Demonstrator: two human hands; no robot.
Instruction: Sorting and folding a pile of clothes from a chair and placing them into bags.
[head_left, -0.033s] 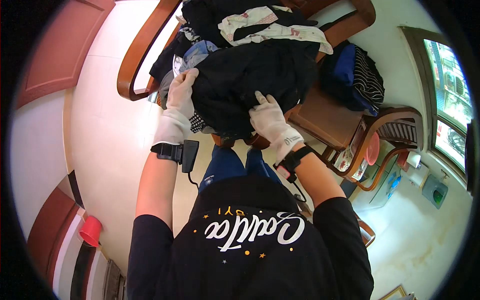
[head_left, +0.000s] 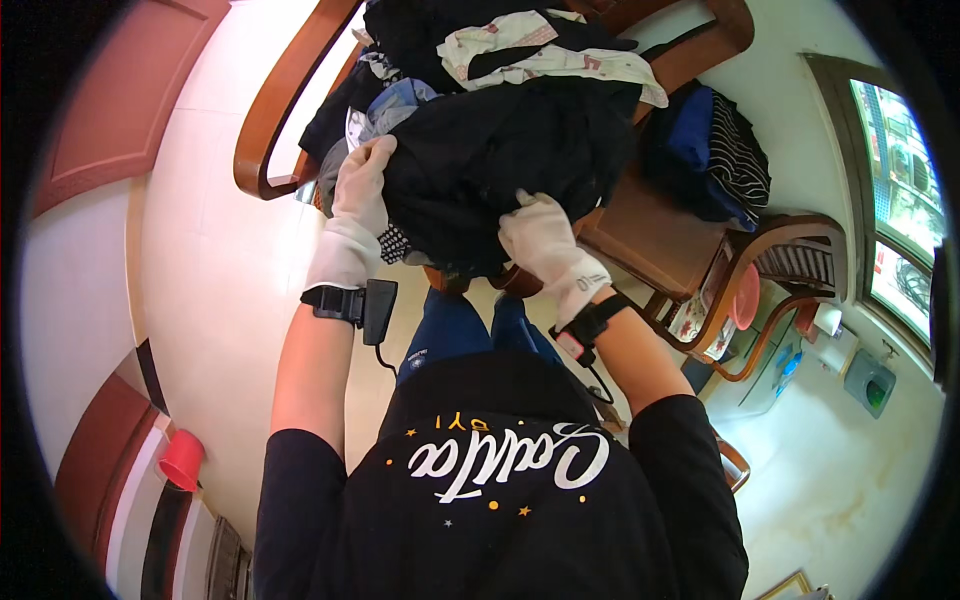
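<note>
A black garment lies spread over a heap of clothes on a wooden chair in front of me. At its left edge my left hand, in a white glove, pinches the cloth between thumb and fingers. My right hand, also gloved, rests on the garment's near right part, its fingers curled into the fabric. From under the left side peeks a black-and-white dotted cloth. A light blue denim piece lies beyond my left hand, and a white printed garment is at the far side.
The chair's curved wooden armrest rises at the left. On a wooden seat to the right sits a folded pile with a striped cloth. Farther off are a red bucket at the lower left and a window on the right.
My right hand's fingers have curled in from a more stretched position on the black garment. My left hand keeps its place.
</note>
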